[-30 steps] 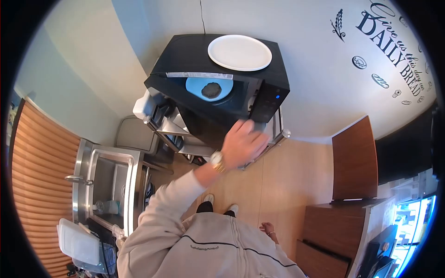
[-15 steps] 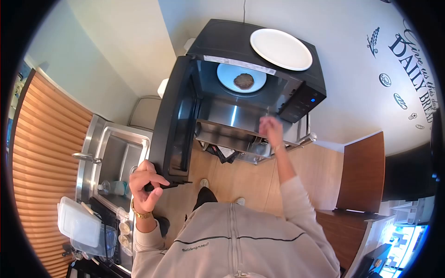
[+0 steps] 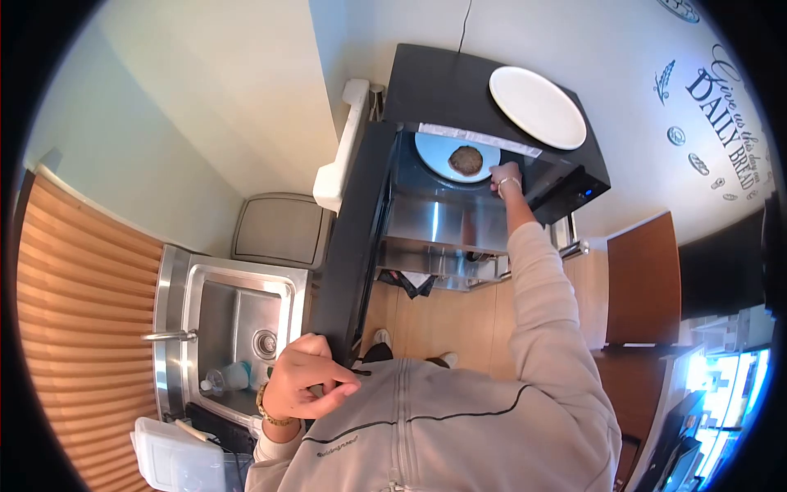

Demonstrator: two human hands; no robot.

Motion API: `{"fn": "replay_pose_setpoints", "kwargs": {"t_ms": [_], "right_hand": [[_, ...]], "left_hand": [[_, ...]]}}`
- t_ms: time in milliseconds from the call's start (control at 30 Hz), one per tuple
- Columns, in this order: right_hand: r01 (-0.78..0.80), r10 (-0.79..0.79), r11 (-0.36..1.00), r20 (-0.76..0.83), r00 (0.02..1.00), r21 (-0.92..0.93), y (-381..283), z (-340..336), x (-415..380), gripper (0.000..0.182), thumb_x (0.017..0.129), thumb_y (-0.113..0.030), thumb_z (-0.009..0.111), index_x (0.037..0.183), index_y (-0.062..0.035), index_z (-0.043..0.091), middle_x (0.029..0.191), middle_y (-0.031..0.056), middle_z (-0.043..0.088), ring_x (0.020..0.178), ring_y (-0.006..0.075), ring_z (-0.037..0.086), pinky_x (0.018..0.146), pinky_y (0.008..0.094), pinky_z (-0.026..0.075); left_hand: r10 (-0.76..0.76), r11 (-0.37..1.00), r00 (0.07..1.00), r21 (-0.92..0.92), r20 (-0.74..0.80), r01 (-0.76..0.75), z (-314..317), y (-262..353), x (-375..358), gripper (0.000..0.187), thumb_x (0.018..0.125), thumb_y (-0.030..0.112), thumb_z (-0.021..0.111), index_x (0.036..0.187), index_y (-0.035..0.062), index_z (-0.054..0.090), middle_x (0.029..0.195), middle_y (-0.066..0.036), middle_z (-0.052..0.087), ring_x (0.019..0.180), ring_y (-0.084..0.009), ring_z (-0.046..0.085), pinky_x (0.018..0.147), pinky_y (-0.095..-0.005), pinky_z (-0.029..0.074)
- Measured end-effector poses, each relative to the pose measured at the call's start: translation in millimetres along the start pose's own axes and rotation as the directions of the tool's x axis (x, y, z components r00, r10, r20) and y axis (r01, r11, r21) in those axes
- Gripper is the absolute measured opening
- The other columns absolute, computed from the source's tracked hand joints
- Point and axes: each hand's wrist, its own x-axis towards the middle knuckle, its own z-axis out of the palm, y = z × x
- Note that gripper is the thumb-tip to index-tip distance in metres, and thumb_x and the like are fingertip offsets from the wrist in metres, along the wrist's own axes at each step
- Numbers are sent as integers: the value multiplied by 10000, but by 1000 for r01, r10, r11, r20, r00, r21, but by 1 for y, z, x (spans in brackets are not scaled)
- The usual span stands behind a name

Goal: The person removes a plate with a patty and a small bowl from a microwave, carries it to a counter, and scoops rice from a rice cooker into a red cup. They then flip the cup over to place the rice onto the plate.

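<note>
The right hand [image 3: 506, 178] has moved to the right rim of the face-up plate [image 3: 434, 152], patty [image 3: 466, 161] atop, inside the microwave [image 3: 447, 90]. Left hand [image 3: 307, 381] beside door [image 3: 348, 246]; cannot tell either grip.

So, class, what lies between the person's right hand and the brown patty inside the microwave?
In the head view, only a narrow, bare strip of the plate lies between the right hand and the patty.

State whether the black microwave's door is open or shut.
Open: the black door stands wide, exposing a round pale-blue plate with a brown patty inside.
</note>
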Motion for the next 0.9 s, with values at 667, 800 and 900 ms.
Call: {"fn": "replay_pose_setpoints", "kwargs": {"t_ms": [667, 800, 900], "right_hand": [[-181, 78, 618, 169, 983, 765, 24, 11, -1, 249, 853, -4, 514, 1048, 149, 485, 976, 262, 605, 834, 378, 662, 714, 477, 585], [-212, 76, 647, 215, 974, 732, 17, 5, -6, 265, 868, -17, 505, 1086, 130, 471, 1014, 255, 592, 890, 377, 648, 770, 498, 561], [-211, 62, 623, 221, 973, 753, 18, 9, 1, 263, 867, 0, 481, 1097, 125, 466, 1029, 256, 588, 918, 373, 642, 783, 512, 551]], "left_hand": [[113, 988, 970, -125, 215, -88, -8, -8, 13, 61, 661, 72, 728, 709, 89, 695, 503, 34, 503, 508, -155, 402, 510, -287, 318], [109, 988, 970, -130, 217, -82, -7, -8, 14, 67, 651, 74, 727, 713, 83, 703, 508, 27, 517, 513, -159, 417, 511, -289, 324], [123, 988, 970, -121, 210, -99, -6, -10, 15, 100, 610, 61, 728, 703, 97, 717, 493, 54, 507, 510, -134, 417, 501, -264, 329]]}}
